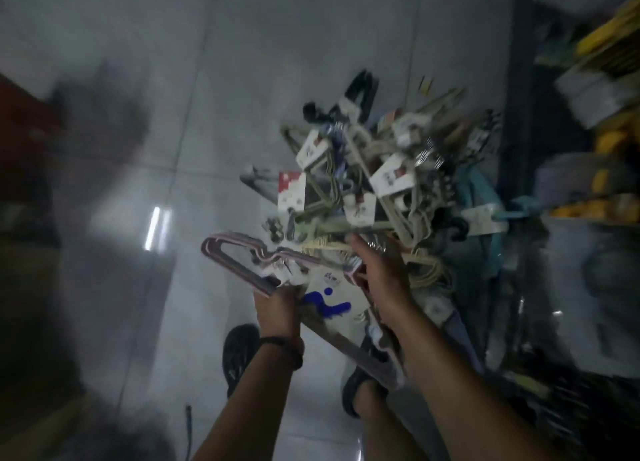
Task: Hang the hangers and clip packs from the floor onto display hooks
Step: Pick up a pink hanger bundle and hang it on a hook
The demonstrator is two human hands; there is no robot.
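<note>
A pile of hanger bundles and carded clip packs (374, 169) lies on the white tiled floor beside a shelf. A bundle of pink hangers (242, 256) with a white card bearing a blue mark (327, 303) is lifted above the floor. My left hand (277, 308) grips this bundle at its lower left. On the bundle's right side, my right hand (381, 273) closes over it, fingers toward the pile. The frame is blurred by motion.
A dark shelf upright (516, 114) with yellow and white goods stands at the right. My feet in dark sandals (239, 349) rest on the tiles below the hands. A dark red object (24, 114) sits at the left edge.
</note>
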